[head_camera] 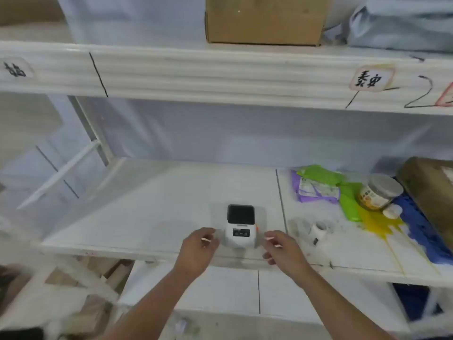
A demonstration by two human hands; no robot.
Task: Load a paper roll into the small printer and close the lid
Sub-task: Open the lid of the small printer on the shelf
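Observation:
A small white printer [240, 233] stands near the front edge of a white shelf [152, 207], its dark lid [241, 213] raised upright behind it. A white paper roll [318, 229] lies on the shelf to the printer's right. My left hand [198, 249] hovers just left of the printer, fingers apart and curled, holding nothing. On the printer's right side my right hand [282, 249] is likewise empty with fingers apart. Neither hand clearly touches the printer.
At the right of the shelf lie green and purple packets [318, 185], a jar with a white lid [380, 192], a small white cap [392, 211] and yellow and blue sheets [382, 224]. A cardboard box [264, 19] sits on the upper shelf.

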